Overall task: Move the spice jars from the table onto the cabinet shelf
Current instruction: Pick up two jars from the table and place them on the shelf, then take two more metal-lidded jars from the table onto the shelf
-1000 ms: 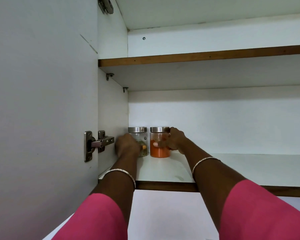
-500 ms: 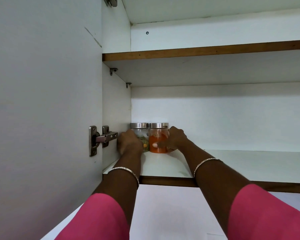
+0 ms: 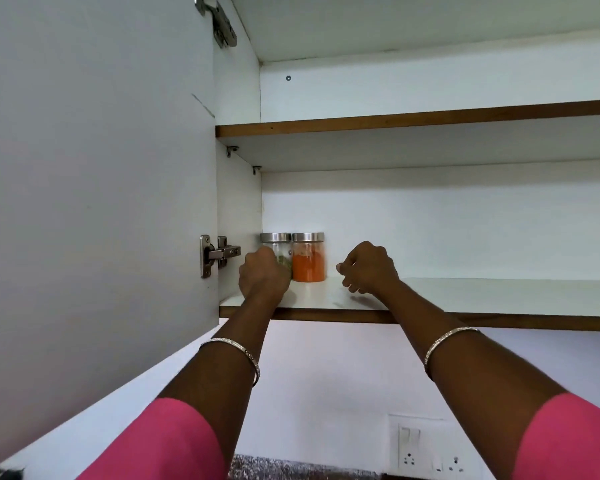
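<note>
Two glass spice jars with steel lids stand side by side in the back left corner of the lower cabinet shelf [image 3: 465, 296]. One holds greenish spice [image 3: 280, 249], the other orange powder [image 3: 308, 263]. My left hand [image 3: 264, 277] is curled around the lower front of the green spice jar and hides part of it. My right hand [image 3: 368, 268] hovers over the shelf a little right of the orange jar. It is apart from the jar, fingers loosely curled and holding nothing.
The open cabinet door [image 3: 94, 202] fills the left side, with its hinge [image 3: 219, 254] close to my left hand. An upper shelf [image 3: 413, 117] runs above. On the wall below sits a switch and socket plate [image 3: 426, 448].
My right hand has let go of the orange jar and drawn back to the right. The two jars stand closer together, and my left hand stays at the green jar.
</note>
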`<state>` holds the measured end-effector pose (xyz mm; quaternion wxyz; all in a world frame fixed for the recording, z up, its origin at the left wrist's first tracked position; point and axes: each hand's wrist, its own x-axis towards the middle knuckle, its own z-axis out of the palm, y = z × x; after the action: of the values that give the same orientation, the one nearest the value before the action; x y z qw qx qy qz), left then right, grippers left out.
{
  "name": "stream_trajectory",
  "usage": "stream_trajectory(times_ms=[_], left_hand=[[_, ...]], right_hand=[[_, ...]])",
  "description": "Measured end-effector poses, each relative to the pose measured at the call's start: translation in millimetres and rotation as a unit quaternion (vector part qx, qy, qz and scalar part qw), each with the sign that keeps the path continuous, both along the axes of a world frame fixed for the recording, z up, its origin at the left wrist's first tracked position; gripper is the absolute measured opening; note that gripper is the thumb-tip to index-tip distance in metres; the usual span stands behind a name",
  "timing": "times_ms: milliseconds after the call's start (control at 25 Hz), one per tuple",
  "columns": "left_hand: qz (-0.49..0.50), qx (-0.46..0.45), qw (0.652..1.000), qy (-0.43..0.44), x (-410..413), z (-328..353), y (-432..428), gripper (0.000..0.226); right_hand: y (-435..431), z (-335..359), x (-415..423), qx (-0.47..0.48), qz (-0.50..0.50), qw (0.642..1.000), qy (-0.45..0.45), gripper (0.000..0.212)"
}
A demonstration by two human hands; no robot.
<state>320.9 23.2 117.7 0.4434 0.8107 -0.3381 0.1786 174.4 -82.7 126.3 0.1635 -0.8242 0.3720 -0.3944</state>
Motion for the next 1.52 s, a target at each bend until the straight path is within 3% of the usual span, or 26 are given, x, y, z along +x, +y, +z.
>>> stream_trajectory(times_ms=[200, 360, 600, 840, 1080, 1320, 1520], left_hand=[[-0.024, -0.109, 0.992, -0.05, -72.2, -22.6, 49.5, 0.016], [-0.026, -0.13, 0.991, -0.022, -139.7, -54.1, 87.6, 0.015], [-0.037, -0.117, 0.992, 0.032, -218.8, -123.6, 129.9, 0.015], [-0.062, -0.021, 0.994, 0.091, -275.3, -225.2, 164.7, 0.02], [-0.101, 0.11, 0.976, 0.161, -298.3, -322.4, 178.1, 0.01], [-0.155, 0.266, 0.929, 0.203, -290.8, -412.9, 162.3, 0.037], [-0.203, 0.339, 0.895, 0.207, -293.9, -464.5, 136.4, 0.044]], right_hand=[[52.6, -24.0, -60.8, -0.096, -0.021, 0.992, -0.079, 0.024], [94.5, -55.7, -127.6, -0.157, -0.005, 0.983, -0.091, 0.022], [137.2, -122.1, -218.6, -0.106, 0.006, 0.987, -0.122, 0.021], [169.4, -231.2, -296.8, -0.027, 0.008, 0.998, -0.049, 0.021], [177.5, -332.6, -344.4, 0.048, 0.014, 0.999, 0.01, 0.022], [157.1, -421.5, -353.1, 0.165, 0.002, 0.979, 0.119, 0.013], [141.7, -480.5, -352.8, 0.284, 0.015, 0.925, 0.253, 0.048]])
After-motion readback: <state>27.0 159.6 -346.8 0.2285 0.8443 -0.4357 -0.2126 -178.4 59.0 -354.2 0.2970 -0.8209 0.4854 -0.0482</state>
